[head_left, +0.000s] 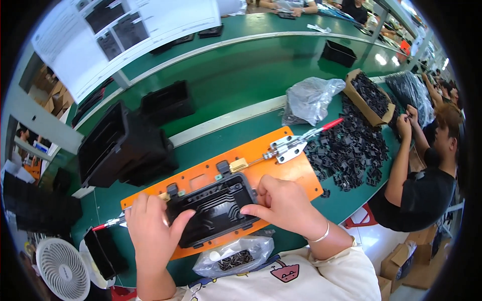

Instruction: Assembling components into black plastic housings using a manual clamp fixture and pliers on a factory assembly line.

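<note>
A factory assembly workshop surrounds an orange fixture plate (305, 175), with heaped small black parts (351, 160) and a co-worker (424, 193) to its right, black bins (120, 145) behind its left half and more workers (355, 11) beyond it.

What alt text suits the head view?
Left hand and right hand touch opposite ends of an open black rectangular plastic case lying on a flat orange plate with red-handled metal clamps; small black plastic parts lie heaped at right.

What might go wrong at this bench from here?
The plastic bag of small pieces lies close to the shirt, so a bump might spill it. Loose black parts heaped beside the orange plate may stray onto it. The black box might shift if the right hand pushes unevenly.
</note>
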A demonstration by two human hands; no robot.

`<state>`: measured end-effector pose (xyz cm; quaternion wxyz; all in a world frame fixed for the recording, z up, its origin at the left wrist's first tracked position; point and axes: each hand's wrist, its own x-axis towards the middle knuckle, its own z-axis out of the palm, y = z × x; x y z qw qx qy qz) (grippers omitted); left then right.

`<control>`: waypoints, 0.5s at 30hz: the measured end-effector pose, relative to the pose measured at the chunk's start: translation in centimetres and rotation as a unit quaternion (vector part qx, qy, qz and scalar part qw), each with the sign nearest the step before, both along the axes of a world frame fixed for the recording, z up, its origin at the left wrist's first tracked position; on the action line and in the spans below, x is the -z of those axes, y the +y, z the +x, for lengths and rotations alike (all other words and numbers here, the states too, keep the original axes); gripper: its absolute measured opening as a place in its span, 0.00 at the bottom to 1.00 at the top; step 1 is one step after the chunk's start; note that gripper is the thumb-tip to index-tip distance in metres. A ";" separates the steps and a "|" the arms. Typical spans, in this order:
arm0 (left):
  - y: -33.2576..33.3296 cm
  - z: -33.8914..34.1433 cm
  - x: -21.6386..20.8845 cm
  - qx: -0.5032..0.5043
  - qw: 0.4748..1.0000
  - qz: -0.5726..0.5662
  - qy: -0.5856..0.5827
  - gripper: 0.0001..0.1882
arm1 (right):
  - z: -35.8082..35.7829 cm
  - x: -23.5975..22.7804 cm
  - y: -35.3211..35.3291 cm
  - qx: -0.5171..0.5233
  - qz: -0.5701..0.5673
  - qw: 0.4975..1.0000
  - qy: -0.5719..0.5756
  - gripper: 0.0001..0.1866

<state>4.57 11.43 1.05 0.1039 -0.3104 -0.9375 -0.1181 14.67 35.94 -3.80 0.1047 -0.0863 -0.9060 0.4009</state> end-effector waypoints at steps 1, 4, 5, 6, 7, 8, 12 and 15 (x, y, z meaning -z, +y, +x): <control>-1.3 0.2 0.3 -0.016 1.000 -0.010 -0.009 0.21 | -0.6 0.5 -0.6 -0.025 0.054 0.998 0.004 0.17; -3.0 0.8 1.8 -0.050 0.980 0.026 -0.189 0.19 | -1.4 0.4 -1.0 -0.002 0.087 0.996 -0.012 0.18; -3.1 0.7 2.3 -0.043 0.989 0.023 -0.142 0.17 | -1.6 0.2 -1.1 -0.006 0.095 0.995 0.006 0.17; -2.9 0.7 2.4 -0.058 0.988 0.032 -0.142 0.17 | -1.7 -0.2 -1.1 -0.002 0.104 0.994 0.009 0.17; -3.0 0.6 2.3 -0.059 0.986 0.020 -0.152 0.17 | -1.7 -0.2 -1.2 -0.002 0.108 0.994 0.012 0.17; -3.1 0.5 2.2 -0.058 0.985 0.008 -0.162 0.17 | -1.7 -0.2 -1.2 -0.001 0.111 0.994 0.014 0.17; -4.0 0.1 1.5 -0.036 0.969 0.067 -0.234 0.17 | -1.3 -1.6 -1.5 -0.023 0.102 0.994 0.016 0.18; -4.4 0.3 1.7 0.008 0.959 0.179 -0.218 0.18 | -1.0 -2.6 -1.2 -0.009 -0.008 0.999 -0.032 0.19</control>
